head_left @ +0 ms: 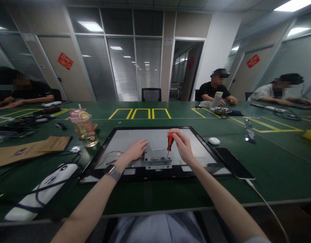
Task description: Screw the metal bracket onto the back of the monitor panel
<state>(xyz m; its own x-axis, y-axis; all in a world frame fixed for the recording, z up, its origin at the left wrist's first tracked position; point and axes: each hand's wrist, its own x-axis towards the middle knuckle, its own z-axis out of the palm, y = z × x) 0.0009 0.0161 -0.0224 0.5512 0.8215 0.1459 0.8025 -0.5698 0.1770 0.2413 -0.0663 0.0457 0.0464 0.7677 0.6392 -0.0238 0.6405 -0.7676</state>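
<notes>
A flat display panel (125, 137) with a black frame lies back side up on the green table. On its near part sits a metal bracket (157, 162) with connector ports along it. My right hand (183, 143) grips an orange and black screwdriver (171, 141), held upright, its tip down at the right part of the bracket. My left hand (136, 151) rests on the panel beside the bracket's left end, fingers stretched out, with nothing visible in it. Thin cables (108, 156) run across the panel left of that hand.
Left of the panel stand a pink-lidded drink bottle (84, 128), a brown paper bag (31, 148) and a white power strip (44, 192) with black cords. To the right lie a white earbud case (214, 141) and a phone (232, 162) on a cable. Several people sit across the table.
</notes>
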